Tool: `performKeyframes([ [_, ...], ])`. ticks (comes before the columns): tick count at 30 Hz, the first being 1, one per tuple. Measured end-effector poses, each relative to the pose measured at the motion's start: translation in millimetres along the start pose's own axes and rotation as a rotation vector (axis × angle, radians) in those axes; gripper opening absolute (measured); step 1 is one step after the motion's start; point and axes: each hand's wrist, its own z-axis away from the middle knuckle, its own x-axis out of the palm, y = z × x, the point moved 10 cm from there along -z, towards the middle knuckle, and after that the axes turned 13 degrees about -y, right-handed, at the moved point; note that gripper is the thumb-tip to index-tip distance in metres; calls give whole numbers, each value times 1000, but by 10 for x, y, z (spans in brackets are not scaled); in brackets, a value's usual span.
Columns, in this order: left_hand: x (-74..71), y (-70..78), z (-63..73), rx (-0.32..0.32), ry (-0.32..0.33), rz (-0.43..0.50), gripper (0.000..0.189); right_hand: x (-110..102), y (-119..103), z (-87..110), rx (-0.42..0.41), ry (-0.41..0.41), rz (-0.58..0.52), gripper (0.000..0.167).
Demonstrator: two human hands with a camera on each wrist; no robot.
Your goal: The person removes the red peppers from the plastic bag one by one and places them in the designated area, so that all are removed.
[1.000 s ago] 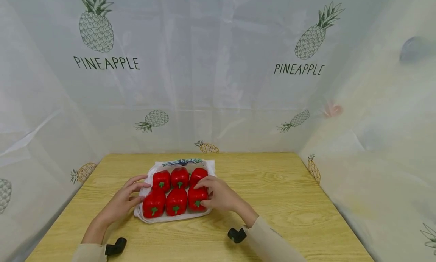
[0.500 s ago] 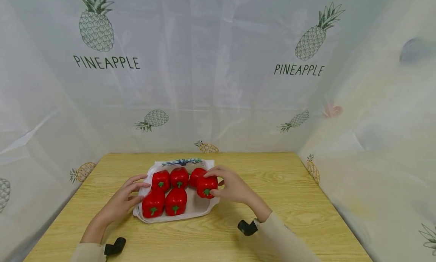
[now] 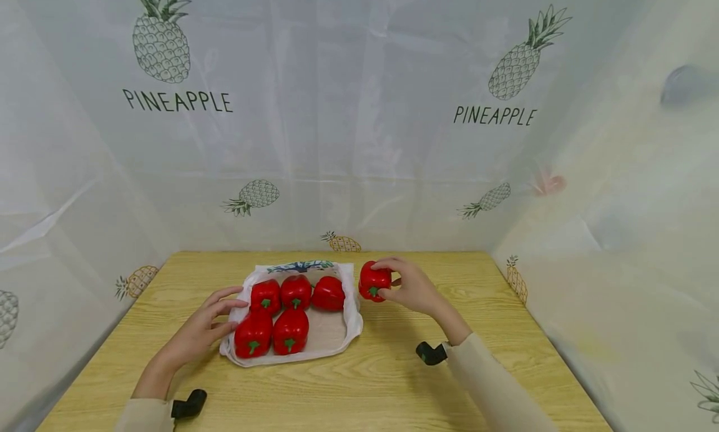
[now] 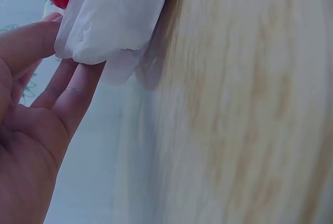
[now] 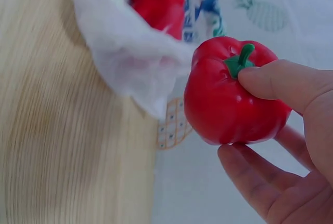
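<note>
Pepper (image 3: 373,282), red with a green stem, sits in your right hand (image 3: 412,288) in the head view, just beyond the right edge of the white-lined tray (image 3: 327,333). Your thumb and fingers are curled round it. Your left hand (image 3: 198,331) is at the tray's left side, its loosely bent, spread fingers touching the white edge. Five other red peppers (image 3: 290,333) lie in the tray: three across the back, two in front at the left and middle, with bare floor at the front right. The tray stands on the wooden table (image 3: 359,394), and a pineapple-print curtain (image 3: 359,120) rises behind it.

From your left wrist, you see your thumb and fingers against the creased white liner (image 4: 117,21), a red pepper partly in sight at the top. You cannot tell from this whether they pinch it or only rest there.

From your right wrist, your thumb presses beside the green stem (image 5: 240,63) while your other fingers support the far side. The tray's white folds hang close by, with red showing inside.
</note>
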Motion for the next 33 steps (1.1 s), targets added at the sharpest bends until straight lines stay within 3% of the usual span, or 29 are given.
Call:
performKeyframes([
  [10,-8,20,4,-16,5,3,34,-69,295,-31,31,9,25,48],
  [22,0,10,-1,-11,-2,4,34,-2,644,-140,74,-30,19,46],
  [33,8,-18,-7,8,-4,-2,34,106,800,-217,84,-56,-5,45],
])
